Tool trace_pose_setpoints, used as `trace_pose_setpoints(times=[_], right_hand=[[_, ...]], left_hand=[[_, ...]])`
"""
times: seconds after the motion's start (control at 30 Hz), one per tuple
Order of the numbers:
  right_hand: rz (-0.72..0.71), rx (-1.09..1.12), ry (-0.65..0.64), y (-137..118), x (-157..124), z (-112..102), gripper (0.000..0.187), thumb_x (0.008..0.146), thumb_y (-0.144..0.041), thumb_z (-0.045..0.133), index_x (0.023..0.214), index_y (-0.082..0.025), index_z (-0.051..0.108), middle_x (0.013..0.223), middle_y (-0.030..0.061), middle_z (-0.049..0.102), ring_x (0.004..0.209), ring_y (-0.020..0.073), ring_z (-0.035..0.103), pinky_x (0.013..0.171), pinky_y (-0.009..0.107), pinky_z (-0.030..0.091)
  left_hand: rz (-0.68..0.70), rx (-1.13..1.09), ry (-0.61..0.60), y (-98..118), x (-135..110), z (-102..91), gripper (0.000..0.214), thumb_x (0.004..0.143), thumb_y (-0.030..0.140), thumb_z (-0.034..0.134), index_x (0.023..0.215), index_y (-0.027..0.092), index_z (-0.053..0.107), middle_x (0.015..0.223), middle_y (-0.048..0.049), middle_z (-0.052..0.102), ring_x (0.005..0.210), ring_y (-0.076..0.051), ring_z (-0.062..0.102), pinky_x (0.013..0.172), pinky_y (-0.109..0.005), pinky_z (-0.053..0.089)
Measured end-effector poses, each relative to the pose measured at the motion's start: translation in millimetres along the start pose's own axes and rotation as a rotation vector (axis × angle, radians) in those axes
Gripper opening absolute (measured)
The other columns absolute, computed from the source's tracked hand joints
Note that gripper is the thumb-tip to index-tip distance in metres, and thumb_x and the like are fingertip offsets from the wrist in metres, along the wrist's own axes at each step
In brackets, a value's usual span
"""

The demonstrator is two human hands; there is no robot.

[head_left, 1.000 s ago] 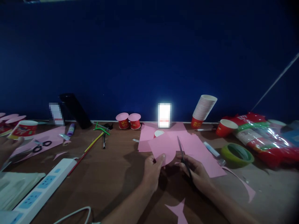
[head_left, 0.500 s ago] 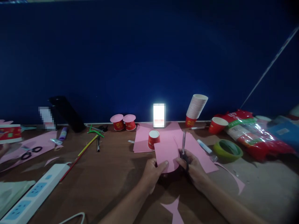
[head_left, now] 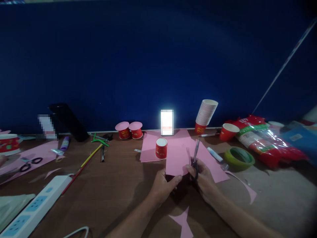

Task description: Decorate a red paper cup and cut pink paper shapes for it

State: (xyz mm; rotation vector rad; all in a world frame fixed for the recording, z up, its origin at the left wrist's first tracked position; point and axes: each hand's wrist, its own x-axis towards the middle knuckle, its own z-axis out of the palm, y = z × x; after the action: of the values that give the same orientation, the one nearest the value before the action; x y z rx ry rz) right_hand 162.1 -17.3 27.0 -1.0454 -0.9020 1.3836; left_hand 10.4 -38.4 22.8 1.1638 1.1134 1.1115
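Observation:
My left hand (head_left: 164, 186) is at the lower left corner of a pink sheet of paper (head_left: 176, 163), thumb along its bottom edge and the other fingers mostly hidden. In my right hand (head_left: 204, 177) is a pair of scissors (head_left: 196, 155) with dark handles, blades pointing up and away. The right thumb and fingertips meet the sheet's right edge. Just behind the sheet, a red paper cup (head_left: 161, 149) stands on larger pink sheets (head_left: 150, 147). A pink offcut (head_left: 182, 222) lies in front of my hands.
Two pink-topped red cups (head_left: 123, 130) stand at the back, with a leaning cup stack (head_left: 206, 114) right of a glowing phone (head_left: 167, 122). Rightward are a tape roll (head_left: 239, 158) and red plastic packages (head_left: 262, 138). A power strip (head_left: 37, 206) and another person's fingers (head_left: 3, 160) are leftward.
The pink sheet has turned in my hands, so a straighter edge faces me. My left thumb has shifted from on top of the sheet to its lower edge. The scissors stay in my right hand.

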Motion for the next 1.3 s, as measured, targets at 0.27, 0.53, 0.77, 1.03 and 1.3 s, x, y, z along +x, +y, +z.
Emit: trace_pose_setpoints(times=[0.27, 0.53, 0.77, 1.03, 1.3], right_hand=[[-0.020, -0.058, -0.081, 5.0, -1.3, 1.3, 0.035, 0.058, -0.030, 0.080, 0.083, -0.019, 0.059, 0.061, -0.0043, 0.055, 0.056, 0.0113, 0.049, 0.050, 0.021, 0.041], [-0.098, -0.119, -0.125, 3.3, -2.3, 2.2, 0.035, 0.057, -0.028, 0.080, 0.085, -0.020, 0.061, 0.063, -0.0040, 0.056, 0.059, 0.0123, 0.052, 0.055, 0.022, 0.044], [-0.109, -0.142, -0.065, 6.6, -0.9, 1.6, 0.033, 0.059, -0.031, 0.079, 0.082, -0.019, 0.060, 0.060, -0.0040, 0.054, 0.056, 0.0119, 0.050, 0.051, 0.021, 0.042], [-0.114, -0.132, -0.180, 7.4, -2.7, 1.4, 0.033, 0.061, -0.028, 0.078, 0.086, -0.021, 0.058, 0.066, -0.0034, 0.055, 0.059, 0.0123, 0.050, 0.054, 0.022, 0.043], [-0.181, -0.201, -0.223, 7.4, -2.2, 1.5, 0.029, 0.065, -0.024, 0.075, 0.087, -0.020, 0.058, 0.068, -0.0034, 0.054, 0.063, 0.0119, 0.051, 0.059, 0.021, 0.044]], left_hand=[[-0.056, 0.031, 0.121, -9.5, 2.5, 0.6, 0.031, 0.069, 0.041, 0.065, 0.064, 0.011, 0.059, 0.049, -0.0003, 0.053, 0.042, -0.011, 0.048, 0.042, -0.022, 0.040], [-0.068, -0.054, 0.212, -10.3, 3.0, 1.4, 0.034, 0.067, 0.043, 0.067, 0.067, 0.010, 0.059, 0.047, 0.0016, 0.050, 0.039, -0.009, 0.045, 0.038, -0.021, 0.039], [-0.061, -0.025, 0.160, -4.0, 0.0, 3.1, 0.036, 0.066, 0.045, 0.067, 0.067, 0.009, 0.064, 0.049, -0.0010, 0.056, 0.039, -0.010, 0.048, 0.038, -0.021, 0.040], [-0.091, 0.068, 0.192, -0.1, -0.7, 3.7, 0.038, 0.064, 0.041, 0.070, 0.085, 0.009, 0.068, 0.071, -0.0096, 0.069, 0.060, -0.019, 0.061, 0.049, -0.024, 0.049], [-0.150, 0.068, 0.221, -3.8, 0.3, 3.5, 0.038, 0.064, 0.041, 0.069, 0.084, 0.008, 0.067, 0.070, -0.0096, 0.068, 0.060, -0.020, 0.062, 0.049, -0.025, 0.050]])
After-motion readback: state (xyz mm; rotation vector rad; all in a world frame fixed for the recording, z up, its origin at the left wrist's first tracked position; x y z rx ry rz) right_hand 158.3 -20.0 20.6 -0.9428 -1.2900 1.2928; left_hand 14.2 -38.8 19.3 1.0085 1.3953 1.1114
